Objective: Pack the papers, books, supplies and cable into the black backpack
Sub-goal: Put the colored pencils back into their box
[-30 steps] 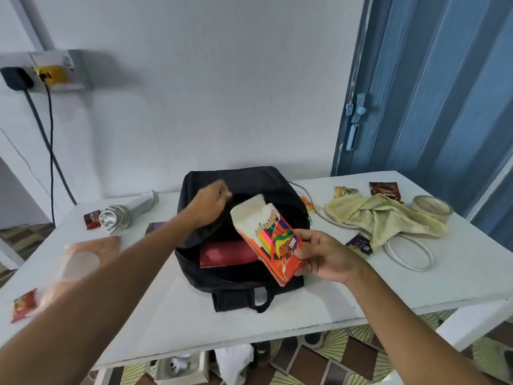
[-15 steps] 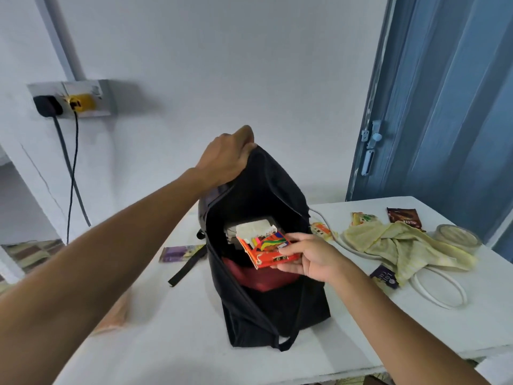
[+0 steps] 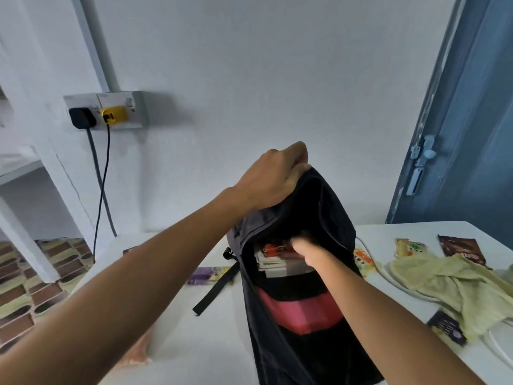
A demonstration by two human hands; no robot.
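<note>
The black backpack [image 3: 319,207] stands upright on the white table [image 3: 208,343], its mouth open toward me. My left hand [image 3: 274,179] grips its top edge and holds it up. My right hand [image 3: 311,252], blurred, reaches inside the opening and holds the right end of the orange coloured-pencil box [image 3: 274,248]. The box lies on white papers [image 3: 274,266] in the bag. Lower in the bag sits a red book [image 3: 299,309]. A white cable [image 3: 399,286] lies on the table to the right, partly under a yellow cloth [image 3: 449,279].
Right of the bag are snack packets [image 3: 462,248] and a dark card [image 3: 447,327]. A purple packet [image 3: 208,275] lies left of the bag by its loose strap. An orange wrapper [image 3: 138,354] lies near left. A wall socket [image 3: 111,112] with hanging cords is behind.
My left hand lifted the backpack from lying flat to standing upright. My right hand carried the pencil box from above the bag down into the opening.
</note>
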